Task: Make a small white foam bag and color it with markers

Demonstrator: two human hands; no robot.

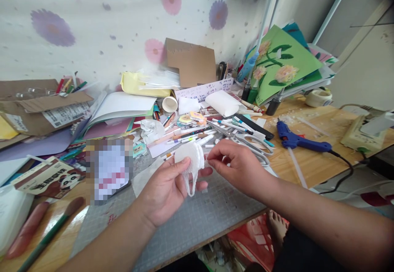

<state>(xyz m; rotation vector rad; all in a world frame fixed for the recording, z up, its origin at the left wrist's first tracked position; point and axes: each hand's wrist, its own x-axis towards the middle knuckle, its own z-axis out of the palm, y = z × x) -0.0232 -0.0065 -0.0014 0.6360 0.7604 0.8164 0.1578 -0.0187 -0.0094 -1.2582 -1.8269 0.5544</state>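
Note:
My left hand [168, 192] is closed on a small white textured pad-like piece [188, 157], thumb on its near face. It seems to have stacked layers, and a thin white loop hangs from its lower edge. My right hand [232, 163] is at the piece's right edge, thumb and forefinger pinched together; what they hold, if anything, is too small to make out. Beneath both hands lies a grey cutting mat [184, 227]. Just behind my right hand are large scissors [257, 144] with pale handles.
Many pens and markers [197, 134] lie scattered behind my hands. A blue glue gun [300, 139] with a cord is at the right. At the left are a phone [112, 169], partly blurred, a green-handled brush [51, 233] and a cardboard box [46, 107].

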